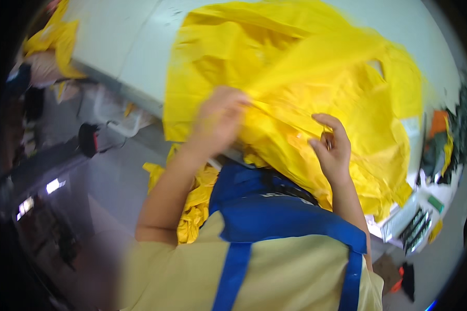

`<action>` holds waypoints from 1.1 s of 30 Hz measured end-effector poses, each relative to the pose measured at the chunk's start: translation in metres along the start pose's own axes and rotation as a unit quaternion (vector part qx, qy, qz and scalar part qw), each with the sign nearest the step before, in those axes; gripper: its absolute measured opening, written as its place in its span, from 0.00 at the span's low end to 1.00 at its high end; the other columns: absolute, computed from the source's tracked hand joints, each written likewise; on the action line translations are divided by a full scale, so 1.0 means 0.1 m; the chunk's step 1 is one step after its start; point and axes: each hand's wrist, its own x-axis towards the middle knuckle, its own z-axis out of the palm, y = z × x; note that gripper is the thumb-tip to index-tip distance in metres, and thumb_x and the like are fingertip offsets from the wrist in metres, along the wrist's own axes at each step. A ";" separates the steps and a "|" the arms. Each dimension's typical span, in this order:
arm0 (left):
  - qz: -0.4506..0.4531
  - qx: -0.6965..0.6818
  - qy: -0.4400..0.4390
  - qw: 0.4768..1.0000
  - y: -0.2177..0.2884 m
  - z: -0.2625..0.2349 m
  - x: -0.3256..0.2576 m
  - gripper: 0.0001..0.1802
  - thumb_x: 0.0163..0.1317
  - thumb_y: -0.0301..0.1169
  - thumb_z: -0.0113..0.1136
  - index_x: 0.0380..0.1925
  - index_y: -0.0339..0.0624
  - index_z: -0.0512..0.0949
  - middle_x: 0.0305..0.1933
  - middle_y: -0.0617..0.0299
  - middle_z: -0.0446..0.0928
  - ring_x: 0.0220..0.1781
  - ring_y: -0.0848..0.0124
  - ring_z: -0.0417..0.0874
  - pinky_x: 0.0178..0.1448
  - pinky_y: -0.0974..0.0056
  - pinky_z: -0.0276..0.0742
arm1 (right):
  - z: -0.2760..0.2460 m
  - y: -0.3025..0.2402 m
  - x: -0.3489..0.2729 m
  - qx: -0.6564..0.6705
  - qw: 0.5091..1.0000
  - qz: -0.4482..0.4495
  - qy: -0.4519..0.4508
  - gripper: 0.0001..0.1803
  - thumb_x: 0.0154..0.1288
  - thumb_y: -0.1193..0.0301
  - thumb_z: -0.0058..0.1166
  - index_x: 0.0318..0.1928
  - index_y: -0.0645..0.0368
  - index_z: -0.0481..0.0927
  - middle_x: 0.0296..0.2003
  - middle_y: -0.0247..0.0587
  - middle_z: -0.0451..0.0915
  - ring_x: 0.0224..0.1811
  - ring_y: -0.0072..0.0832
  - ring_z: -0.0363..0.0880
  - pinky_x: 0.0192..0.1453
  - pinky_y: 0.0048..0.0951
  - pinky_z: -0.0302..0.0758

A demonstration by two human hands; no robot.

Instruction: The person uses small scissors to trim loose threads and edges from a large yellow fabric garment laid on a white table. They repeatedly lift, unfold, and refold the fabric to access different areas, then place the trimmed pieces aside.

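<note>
A large crumpled sheet of thin yellow fabric (306, 67) spreads over the pale table and hangs over its near edge toward my lap. My left hand (223, 119), smeared by motion, pinches the fabric along a raised fold. To the right, over the lower part of the fabric, is my right hand (335, 150). Its thumb and forefinger stand apart, while the other fingers curl round a small shiny metal piece (327, 136). Most of that piece is hidden in the palm, so its kind does not show.
The pale table (124, 36) runs across the front. More yellow fabric (194, 212) hangs bunched by my left forearm, and another yellow piece (62, 41) lies at the far left. Dark and orange items (441, 135) are at the right. I wear a blue apron (290, 217).
</note>
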 end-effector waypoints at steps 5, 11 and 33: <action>0.009 0.249 0.013 0.968 0.12 -0.09 0.14 0.12 0.55 0.21 0.55 0.40 0.39 0.77 0.40 0.55 0.76 0.42 0.59 0.77 0.49 0.63 0.72 | -0.33 0.86 -0.11 -0.277 0.949 -0.054 0.139 0.24 0.47 0.72 0.67 0.45 0.59 0.73 0.42 0.43 0.73 0.34 0.34 0.79 0.41 0.29 0.79; 0.010 -0.013 -0.179 0.984 0.51 0.84 0.44 0.16 0.55 0.24 0.57 0.45 0.37 0.75 0.43 0.51 0.75 0.42 0.60 0.78 0.47 0.64 0.75 | -0.23 1.07 -0.02 -0.251 0.959 -0.072 0.105 0.14 0.52 0.69 0.62 0.39 0.59 0.76 0.31 0.39 0.74 0.28 0.30 0.77 0.29 0.28 0.74; 0.084 0.007 -0.315 0.945 0.51 2.26 1.21 0.10 0.53 0.33 0.62 0.34 0.42 0.77 0.35 0.57 0.75 0.30 0.58 0.77 0.38 0.58 0.74 | -0.61 1.20 -0.03 0.118 0.945 0.212 0.218 0.09 0.58 0.71 0.59 0.27 0.62 0.74 0.20 0.24 0.66 0.21 0.11 0.57 0.23 0.18 0.56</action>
